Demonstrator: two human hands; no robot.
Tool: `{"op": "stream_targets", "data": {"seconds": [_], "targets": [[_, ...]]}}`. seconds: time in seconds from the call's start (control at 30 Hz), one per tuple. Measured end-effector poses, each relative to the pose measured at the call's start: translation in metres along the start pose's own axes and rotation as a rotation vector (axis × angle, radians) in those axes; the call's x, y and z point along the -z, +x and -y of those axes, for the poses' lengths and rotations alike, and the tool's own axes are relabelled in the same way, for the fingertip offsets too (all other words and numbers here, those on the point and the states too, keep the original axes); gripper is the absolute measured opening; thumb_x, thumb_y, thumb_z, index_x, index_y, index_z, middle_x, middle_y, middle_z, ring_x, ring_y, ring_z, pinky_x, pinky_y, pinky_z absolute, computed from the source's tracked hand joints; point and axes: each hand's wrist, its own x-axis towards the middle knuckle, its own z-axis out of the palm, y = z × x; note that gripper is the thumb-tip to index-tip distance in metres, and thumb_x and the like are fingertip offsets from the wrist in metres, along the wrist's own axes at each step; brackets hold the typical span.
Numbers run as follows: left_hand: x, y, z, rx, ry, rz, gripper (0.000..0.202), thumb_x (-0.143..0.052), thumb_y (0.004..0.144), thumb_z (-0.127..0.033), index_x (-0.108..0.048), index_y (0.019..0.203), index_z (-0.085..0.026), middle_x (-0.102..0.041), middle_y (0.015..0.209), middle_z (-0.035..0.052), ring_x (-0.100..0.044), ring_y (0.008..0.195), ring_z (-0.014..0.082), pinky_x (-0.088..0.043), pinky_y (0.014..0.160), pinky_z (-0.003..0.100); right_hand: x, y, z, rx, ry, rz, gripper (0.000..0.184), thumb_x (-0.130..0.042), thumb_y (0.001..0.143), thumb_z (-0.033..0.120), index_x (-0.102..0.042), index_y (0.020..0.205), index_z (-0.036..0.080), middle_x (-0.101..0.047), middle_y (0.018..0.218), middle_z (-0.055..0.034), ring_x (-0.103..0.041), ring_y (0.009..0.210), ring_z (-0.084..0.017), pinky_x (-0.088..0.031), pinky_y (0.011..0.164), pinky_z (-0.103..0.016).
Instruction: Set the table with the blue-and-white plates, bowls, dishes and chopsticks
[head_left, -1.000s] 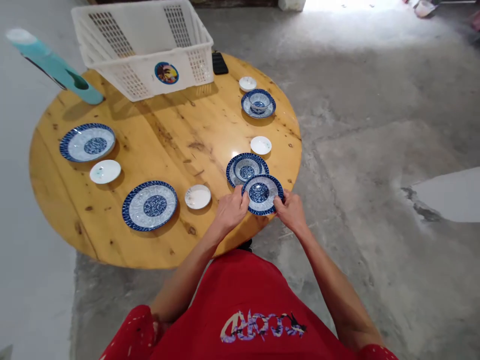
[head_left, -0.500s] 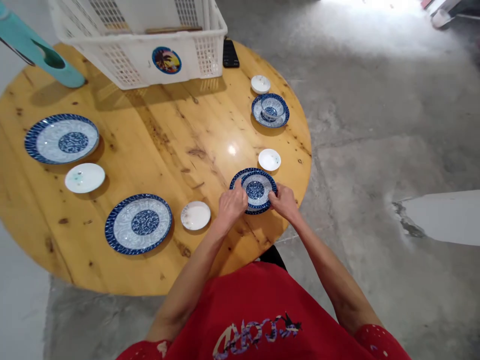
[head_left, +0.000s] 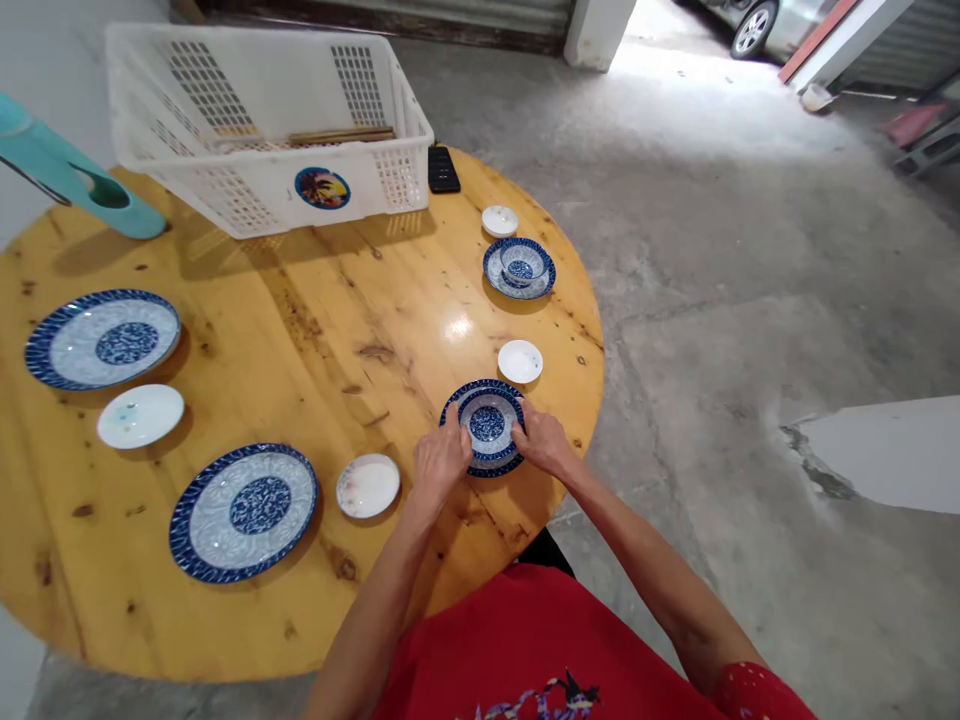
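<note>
Steadiness is mattering here: the left hand (head_left: pixel 441 458) and the right hand (head_left: pixel 544 440) are gripping a small round blue-and-white ceramic dish (head_left: pixel 487 424) at its nine and three o'clock edges. The dish is lying over a larger round blue-rimmed ceramic plate (head_left: pixel 491 471) toward the three o'clock side of the yellow round wooden table (head_left: pixel 420 300); whether it is touching the plate, I cannot tell. Seating it well seems to be calling for level lowering, fingers easing off together, and no tipping. The right hand should also be avoiding the small round white saucer (head_left: pixel 520 361) at the plate's one o'clock.

Compared with a second ago, the dish is now sitting nearly centred over the plate instead of overhanging its five o'clock edge, and the vessel showing on the plate then is no longer appearing, presumably covered.
</note>
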Motion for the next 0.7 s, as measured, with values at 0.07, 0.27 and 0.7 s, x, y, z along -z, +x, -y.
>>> {"op": "stream_targets", "data": {"seconds": [0.07, 0.27, 0.7], "targets": [[0.002, 0.000, -0.001, 0.013, 0.003, 0.006, 0.051, -0.033, 0.100, -0.030, -0.042, 0.148, -0.015, -0.075, 0.098, 0.0164, -0.073, 0.092, 0.0322, -0.053, 0.080, 0.039, 0.000, 0.002, -0.002, 0.007, -0.010, 0.009, 0.054, -0.037, 0.098, 0.030, -0.038, 0.149, 0.012, -0.072, 0.113, -0.0178, -0.068, 0.104, -0.031, -0.048, 0.088, -0.038], [-0.004, 0.004, 0.010, 0.008, -0.158, 0.023, 0.055, -0.036, 0.101, -0.044, -0.045, 0.147, -0.015, -0.073, 0.115, 0.0177, -0.070, 0.107, 0.0321, -0.051, 0.091, 0.040, 0.000, 0.004, -0.011, 0.044, 0.169, -0.005, 0.036, -0.044, 0.098, 0.034, -0.056, 0.124, 0.013, -0.073, 0.100, -0.0161, -0.070, 0.097, -0.030, -0.050, 0.083, -0.037], [-0.016, -0.010, -0.002, 0.031, -0.527, 0.069, 0.046, -0.034, 0.099, -0.036, -0.050, 0.136, -0.015, -0.074, 0.103, 0.0125, -0.073, 0.089, 0.0262, -0.054, 0.080, 0.034, -0.024, -0.022, -0.014, 0.008, 0.915, -0.056, 0.006, -0.043, 0.083, 0.019, -0.048, 0.080, 0.021, -0.061, 0.064, 0.0002, -0.062, 0.056, -0.016, -0.047, 0.052, -0.023]]}}
